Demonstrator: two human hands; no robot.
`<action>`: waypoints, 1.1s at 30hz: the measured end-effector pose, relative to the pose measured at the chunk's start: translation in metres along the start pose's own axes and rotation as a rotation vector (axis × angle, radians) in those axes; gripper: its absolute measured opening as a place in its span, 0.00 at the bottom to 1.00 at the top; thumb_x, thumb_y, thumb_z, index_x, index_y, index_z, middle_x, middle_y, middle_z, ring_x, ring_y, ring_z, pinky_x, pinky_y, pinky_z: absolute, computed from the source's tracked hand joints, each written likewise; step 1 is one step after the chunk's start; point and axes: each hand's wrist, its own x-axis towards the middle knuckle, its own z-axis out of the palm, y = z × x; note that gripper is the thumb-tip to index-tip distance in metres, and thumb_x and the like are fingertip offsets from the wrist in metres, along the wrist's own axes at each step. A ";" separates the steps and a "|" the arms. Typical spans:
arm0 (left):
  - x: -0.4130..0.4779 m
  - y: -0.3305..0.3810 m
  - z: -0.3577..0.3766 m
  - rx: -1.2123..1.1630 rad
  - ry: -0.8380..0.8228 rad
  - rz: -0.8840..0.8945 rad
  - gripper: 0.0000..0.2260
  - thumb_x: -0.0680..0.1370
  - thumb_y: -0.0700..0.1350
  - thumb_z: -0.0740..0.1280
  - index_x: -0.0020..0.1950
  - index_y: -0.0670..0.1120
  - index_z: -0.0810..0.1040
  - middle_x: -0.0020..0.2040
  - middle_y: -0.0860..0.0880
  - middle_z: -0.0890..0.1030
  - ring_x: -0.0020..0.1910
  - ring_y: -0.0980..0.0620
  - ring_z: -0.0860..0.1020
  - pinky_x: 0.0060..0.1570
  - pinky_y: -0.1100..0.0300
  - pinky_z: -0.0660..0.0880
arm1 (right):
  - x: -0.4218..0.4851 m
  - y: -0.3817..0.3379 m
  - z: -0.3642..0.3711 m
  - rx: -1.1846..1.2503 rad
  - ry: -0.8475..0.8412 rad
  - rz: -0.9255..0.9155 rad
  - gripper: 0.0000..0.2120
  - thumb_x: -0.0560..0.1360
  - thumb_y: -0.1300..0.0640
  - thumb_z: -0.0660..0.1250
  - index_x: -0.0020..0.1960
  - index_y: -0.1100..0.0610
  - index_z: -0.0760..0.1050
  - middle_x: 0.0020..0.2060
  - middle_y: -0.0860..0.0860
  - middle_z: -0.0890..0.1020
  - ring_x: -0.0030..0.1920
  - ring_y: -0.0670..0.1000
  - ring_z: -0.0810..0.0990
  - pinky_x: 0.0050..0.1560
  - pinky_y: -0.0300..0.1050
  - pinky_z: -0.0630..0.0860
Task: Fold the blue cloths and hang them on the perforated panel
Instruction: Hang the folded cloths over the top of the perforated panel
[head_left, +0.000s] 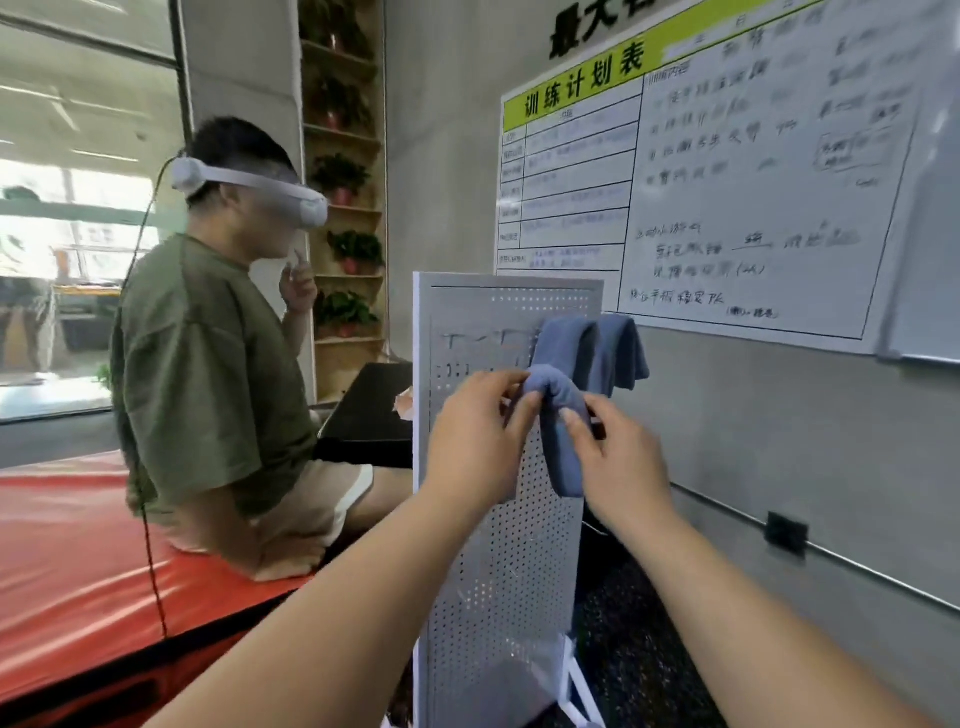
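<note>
Grey concrete wall stands behind the perforated panel, with a written-on whiteboard above and to the right of it. At the panel's upper right, one hung blue cloth and a second hung cloth drape side by side. Just below them, in front of the panel's face, a folded blue cloth arches over and hangs down. The left hand pinches its top fold between thumb and fingertips, and the right hand pinches its right side. Left of the panel a seated person in a green shirt and white headset sits on a red mat, with a black table between them and the panel
</note>
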 end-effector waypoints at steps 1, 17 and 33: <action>0.013 0.004 -0.001 0.025 -0.002 0.013 0.12 0.85 0.58 0.66 0.65 0.57 0.82 0.56 0.55 0.84 0.52 0.54 0.81 0.54 0.49 0.81 | 0.013 -0.003 -0.005 -0.007 0.003 -0.002 0.12 0.85 0.46 0.66 0.63 0.50 0.82 0.46 0.46 0.83 0.45 0.50 0.78 0.42 0.45 0.65; 0.151 0.034 -0.001 0.510 0.094 0.214 0.12 0.86 0.54 0.64 0.64 0.54 0.85 0.56 0.50 0.85 0.56 0.44 0.80 0.55 0.47 0.76 | 0.152 0.004 -0.004 -0.085 -0.006 0.029 0.12 0.87 0.47 0.63 0.65 0.51 0.79 0.55 0.53 0.85 0.46 0.53 0.75 0.45 0.46 0.68; 0.171 0.000 0.010 0.512 0.045 0.171 0.12 0.85 0.53 0.66 0.64 0.51 0.85 0.57 0.48 0.83 0.54 0.43 0.81 0.51 0.48 0.78 | 0.190 0.026 0.026 0.005 -0.161 0.058 0.09 0.87 0.46 0.61 0.61 0.47 0.77 0.54 0.51 0.83 0.53 0.57 0.80 0.49 0.49 0.71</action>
